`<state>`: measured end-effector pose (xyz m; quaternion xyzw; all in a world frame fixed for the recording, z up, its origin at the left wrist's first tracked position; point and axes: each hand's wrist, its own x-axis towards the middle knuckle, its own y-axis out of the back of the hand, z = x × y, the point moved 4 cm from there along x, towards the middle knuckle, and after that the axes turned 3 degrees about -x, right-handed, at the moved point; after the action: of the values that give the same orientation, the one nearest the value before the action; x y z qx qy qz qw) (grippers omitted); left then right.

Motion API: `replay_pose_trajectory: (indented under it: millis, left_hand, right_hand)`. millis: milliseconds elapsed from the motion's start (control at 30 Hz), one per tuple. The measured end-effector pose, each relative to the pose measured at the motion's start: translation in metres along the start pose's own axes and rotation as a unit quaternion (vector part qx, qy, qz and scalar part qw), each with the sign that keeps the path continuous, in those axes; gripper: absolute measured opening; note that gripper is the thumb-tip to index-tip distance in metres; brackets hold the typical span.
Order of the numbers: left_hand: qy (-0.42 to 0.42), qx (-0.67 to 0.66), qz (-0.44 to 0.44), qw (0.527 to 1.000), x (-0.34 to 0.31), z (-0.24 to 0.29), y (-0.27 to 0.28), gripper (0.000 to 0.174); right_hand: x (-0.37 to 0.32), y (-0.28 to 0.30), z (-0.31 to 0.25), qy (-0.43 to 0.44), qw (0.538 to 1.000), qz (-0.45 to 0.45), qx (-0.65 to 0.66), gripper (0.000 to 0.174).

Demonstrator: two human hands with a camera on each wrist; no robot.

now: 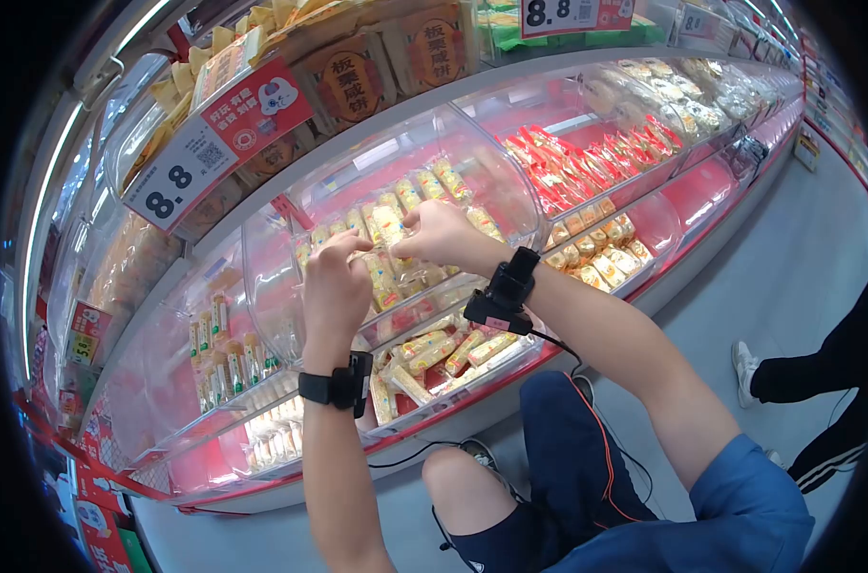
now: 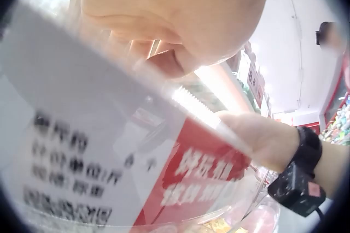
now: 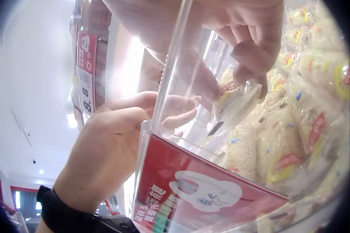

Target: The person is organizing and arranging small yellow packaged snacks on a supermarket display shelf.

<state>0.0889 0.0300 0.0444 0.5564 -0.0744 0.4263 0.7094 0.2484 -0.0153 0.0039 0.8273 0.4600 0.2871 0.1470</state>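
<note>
In the head view, both hands are close together over a clear bin of wrapped snack rolls. My right hand [image 1: 448, 234] pinches a wrapped snack roll [image 3: 235, 102] between thumb and fingertips; its clear wrapper shows in the right wrist view. Just left of it, my left hand [image 1: 337, 286] has loosely bent fingers, the fingertips near the right thumb, and no item shows in them. More yellowish snack rolls [image 3: 284, 140] lie packed below the right hand. A transparent bin wall [image 3: 174, 52] with a red and white label [image 3: 202, 189] crosses in front of the hands.
Red-wrapped snacks [image 1: 587, 167] fill the bin to the right, and green-and-white packs [image 1: 224, 353] stand to the left. A lower bin holds more rolls [image 1: 444, 353]. Above, a shelf carries boxed goods [image 1: 348, 81] and a price sign [image 1: 214, 143]. Another person's leg [image 1: 797, 372] is at right.
</note>
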Motion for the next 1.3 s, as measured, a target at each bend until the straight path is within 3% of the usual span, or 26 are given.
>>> replay_pose_trajectory:
  millis: [100,167,267,300,333,400,467,567,700,767,800,900,933,1067,1133,1167,1200,1233,1300]
  left_hand:
    - [-0.032,-0.068,-0.013,0.997,-0.006,-0.017,-0.024,0.026]
    - [-0.067,-0.037,-0.019,0.997,-0.008,-0.008,-0.016,0.035]
    - [-0.066,-0.118,-0.057,0.989,-0.005,-0.021,-0.03,0.042]
    - [-0.03,-0.133,-0.064,0.989,-0.013,-0.031,-0.021,0.038]
    - [-0.034,-0.087,-0.064,0.994,-0.019,-0.043,-0.014,0.037]
    - [-0.042,-0.049,-0.079,0.995,-0.016,-0.039,-0.02,0.036]
    - [-0.026,-0.067,-0.113,0.991,-0.018,-0.054,-0.021,0.036]
    - [-0.045,-0.098,-0.108,0.988,-0.015,-0.049,-0.034,0.029]
    - [-0.008,-0.135,-0.08,0.988,-0.014,-0.038,-0.036,0.021]
    - [-0.043,-0.112,-0.014,0.993,-0.019,-0.038,-0.039,0.019]
    - [-0.006,-0.132,-0.091,0.987,-0.012,-0.036,-0.037,0.02]
    - [-0.045,-0.088,-0.055,0.994,-0.01,-0.051,-0.049,0.026]
    - [-0.042,-0.104,-0.042,0.993,-0.013,-0.051,-0.049,0.02]
    - [-0.014,-0.139,-0.096,0.985,-0.008,-0.035,-0.039,0.027]
    - [-0.009,-0.148,-0.074,0.986,-0.009,-0.004,-0.017,0.03]
    - [-0.04,-0.155,-0.078,0.984,-0.01,-0.005,-0.017,0.031]
    - [-0.094,-0.131,-0.074,0.984,-0.011,-0.009,-0.023,0.035]
    - [-0.126,-0.12,-0.11,0.979,-0.012,-0.009,-0.027,0.039]
    - [-0.084,-0.12,-0.147,0.978,-0.012,-0.023,-0.043,0.04]
  right_hand:
    - [-0.002,-0.002,0.004,-0.047,0.987,-0.103,0.114,0.067]
    - [-0.009,0.003,-0.006,-0.034,0.994,-0.091,0.054,0.051]
    - [0.002,-0.007,0.006,0.136,0.987,0.061,-0.066,0.05]
    - [0.003,-0.026,-0.005,0.113,0.988,0.002,-0.107,0.046]
    - [0.014,-0.063,0.008,0.13,0.989,0.062,-0.024,0.037]
    - [-0.001,-0.034,-0.001,0.041,0.998,-0.036,-0.027,0.028]
    - [-0.003,-0.036,-0.012,0.041,0.997,-0.053,-0.035,0.024]
    - [-0.006,-0.027,-0.003,0.007,0.995,-0.082,-0.059,0.024]
    - [-0.012,-0.017,-0.012,-0.013,0.984,-0.165,-0.064,0.03]
    - [-0.014,-0.015,-0.014,0.004,0.985,-0.158,-0.073,0.033]
    - [-0.013,-0.016,-0.013,0.0,0.984,-0.167,-0.068,0.033]
    - [-0.008,-0.02,-0.011,0.025,0.987,-0.143,-0.074,0.032]
    - [-0.006,-0.025,-0.005,0.032,0.986,-0.138,-0.09,0.031]
    - [-0.003,-0.025,-0.001,0.067,0.982,-0.125,-0.124,0.029]
    - [0.007,-0.033,0.011,0.061,0.972,-0.138,-0.182,0.027]
    - [0.002,-0.028,0.003,0.088,0.971,-0.16,-0.157,0.034]
    - [0.002,-0.029,0.005,0.054,0.968,-0.163,-0.183,0.033]
    - [-0.007,-0.02,-0.008,0.05,0.977,-0.163,-0.126,0.032]
    - [0.0,-0.025,0.002,0.048,0.97,-0.183,-0.152,0.032]
